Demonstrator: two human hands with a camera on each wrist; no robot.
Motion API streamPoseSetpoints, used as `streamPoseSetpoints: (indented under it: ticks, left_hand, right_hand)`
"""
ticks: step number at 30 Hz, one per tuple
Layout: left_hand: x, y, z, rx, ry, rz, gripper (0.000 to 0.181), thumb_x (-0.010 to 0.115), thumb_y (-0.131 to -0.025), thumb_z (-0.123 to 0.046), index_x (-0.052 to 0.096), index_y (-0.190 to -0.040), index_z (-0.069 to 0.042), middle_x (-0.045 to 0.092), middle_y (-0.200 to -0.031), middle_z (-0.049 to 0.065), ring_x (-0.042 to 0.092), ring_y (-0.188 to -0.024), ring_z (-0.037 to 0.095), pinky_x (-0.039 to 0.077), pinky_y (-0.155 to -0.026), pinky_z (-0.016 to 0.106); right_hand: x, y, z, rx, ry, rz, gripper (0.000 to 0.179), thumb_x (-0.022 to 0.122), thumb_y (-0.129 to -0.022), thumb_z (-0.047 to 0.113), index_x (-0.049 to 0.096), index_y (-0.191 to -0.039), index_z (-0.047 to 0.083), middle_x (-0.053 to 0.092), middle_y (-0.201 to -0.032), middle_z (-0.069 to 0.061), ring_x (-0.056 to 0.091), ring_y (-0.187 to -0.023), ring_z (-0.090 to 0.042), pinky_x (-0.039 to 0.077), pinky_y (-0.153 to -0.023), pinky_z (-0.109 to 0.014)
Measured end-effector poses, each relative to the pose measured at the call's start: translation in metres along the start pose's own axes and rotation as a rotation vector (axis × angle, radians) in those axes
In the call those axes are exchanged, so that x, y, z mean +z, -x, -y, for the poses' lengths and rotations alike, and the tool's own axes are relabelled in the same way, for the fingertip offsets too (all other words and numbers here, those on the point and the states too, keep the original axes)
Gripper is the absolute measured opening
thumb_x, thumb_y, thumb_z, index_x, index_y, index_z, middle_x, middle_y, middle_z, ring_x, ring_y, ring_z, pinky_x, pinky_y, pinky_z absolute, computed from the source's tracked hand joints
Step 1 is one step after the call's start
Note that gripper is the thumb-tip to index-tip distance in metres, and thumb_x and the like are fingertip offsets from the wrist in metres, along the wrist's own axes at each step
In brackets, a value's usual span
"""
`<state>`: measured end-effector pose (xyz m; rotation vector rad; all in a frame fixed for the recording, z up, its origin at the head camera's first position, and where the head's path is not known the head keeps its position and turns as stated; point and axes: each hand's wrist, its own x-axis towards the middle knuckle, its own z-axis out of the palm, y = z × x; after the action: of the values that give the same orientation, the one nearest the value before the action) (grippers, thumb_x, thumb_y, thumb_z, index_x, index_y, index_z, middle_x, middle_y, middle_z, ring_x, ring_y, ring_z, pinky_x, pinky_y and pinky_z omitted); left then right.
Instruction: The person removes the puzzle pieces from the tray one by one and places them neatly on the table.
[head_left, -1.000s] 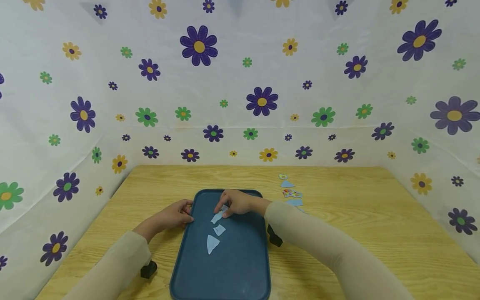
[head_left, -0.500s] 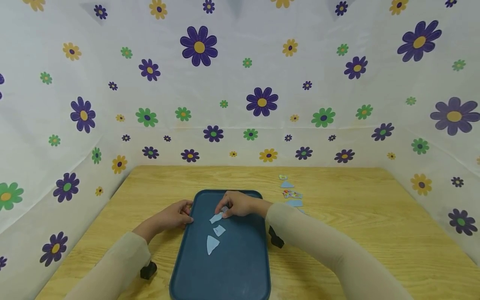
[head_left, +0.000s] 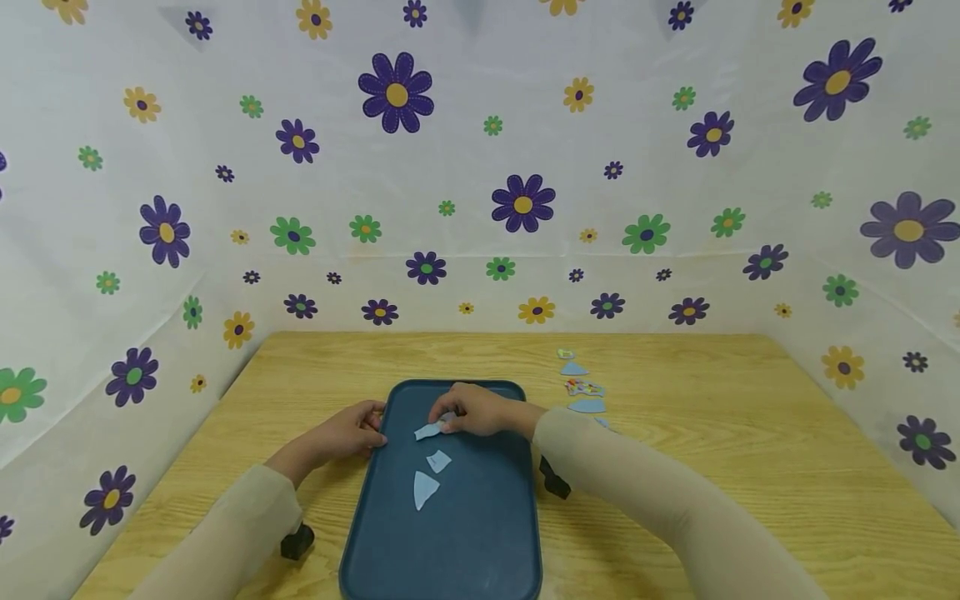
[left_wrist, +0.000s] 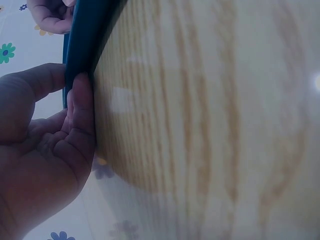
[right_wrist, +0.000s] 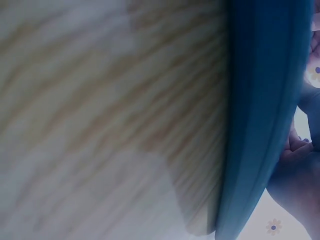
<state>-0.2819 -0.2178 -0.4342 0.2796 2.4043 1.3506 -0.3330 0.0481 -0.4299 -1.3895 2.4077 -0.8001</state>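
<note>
Since the earlier frame, the left end of the pale blue piece (head_left: 427,432) has swung up toward the tray's left side, so the piece lies closer to crosswise. It is on the upper part of the blue tray (head_left: 480,525), its right end pinched between the curled fingers and thumb of the right hand (head_left: 480,408). The left hand (head_left: 347,431) grips the tray's left rim, thumb and fingers closed on it. Nearer the person lie a small piece (head_left: 438,461) and a wedge-shaped piece (head_left: 425,490), apart; more pieces (head_left: 585,387) line the desk (head_left: 697,433) beyond the right arm.

White cloth (head_left: 450,158) along 3 sides of wood-grain table (head_left: 720,417); printed flowers (head_left: 522,204) purple, green, yellow.
</note>
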Motion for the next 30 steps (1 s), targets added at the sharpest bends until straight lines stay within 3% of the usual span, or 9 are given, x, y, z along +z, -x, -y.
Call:
streamPoseSetpoints:
  ticks: [11, 17, 24, 30]
  left_hand:
    - [0.000, 0.002, -0.001, -0.004, -0.002, 0.000, 0.057, 0.062, -0.090, 0.000, 0.035, -0.141, 0.009, 0.046, -0.099, 0.013, 0.050, -0.083, 0.024, 0.048, -0.069, 0.034]
    - [-0.001, 0.001, -0.002, -0.008, -0.016, -0.008, 0.056, 0.062, -0.090, 0.000, 0.037, -0.140, 0.008, 0.047, -0.098, 0.013, 0.050, -0.083, 0.023, 0.048, -0.069, 0.034]
    - [-0.001, 0.001, -0.003, 0.013, -0.019, -0.003, 0.057, 0.062, -0.090, -0.001, 0.037, -0.140, 0.008, 0.047, -0.098, 0.013, 0.050, -0.083, 0.024, 0.048, -0.069, 0.035]
    - [-0.001, 0.002, -0.002, 0.016, -0.018, 0.002, 0.057, 0.062, -0.090, -0.001, 0.037, -0.140, 0.009, 0.047, -0.098, 0.013, 0.050, -0.083, 0.024, 0.048, -0.069, 0.035]
  right_hand:
    - [-0.002, 0.010, 0.006, 0.105, -0.099, -0.057, 0.020, 0.059, -0.097, 0.009, 0.067, -0.116, 0.011, 0.058, -0.103, 0.000, 0.047, -0.070, -0.012, 0.042, -0.070, -0.027]
    - [-0.004, 0.022, 0.008, 0.139, -0.087, -0.100, 0.020, 0.059, -0.097, 0.012, 0.068, -0.115, 0.016, 0.053, -0.103, 0.000, 0.046, -0.079, -0.014, 0.041, -0.073, -0.030]
    - [-0.012, 0.040, 0.007, 0.092, -0.135, -0.180, 0.019, 0.061, -0.096, 0.009, 0.068, -0.114, 0.008, 0.055, -0.080, 0.002, 0.044, -0.063, -0.010, 0.039, -0.061, -0.026]
    - [-0.017, 0.060, 0.005, 0.139, -0.167, -0.226, 0.020, 0.061, -0.095, 0.007, 0.068, -0.114, 0.006, 0.055, -0.078, 0.001, 0.043, -0.062, -0.012, 0.038, -0.059, -0.026]
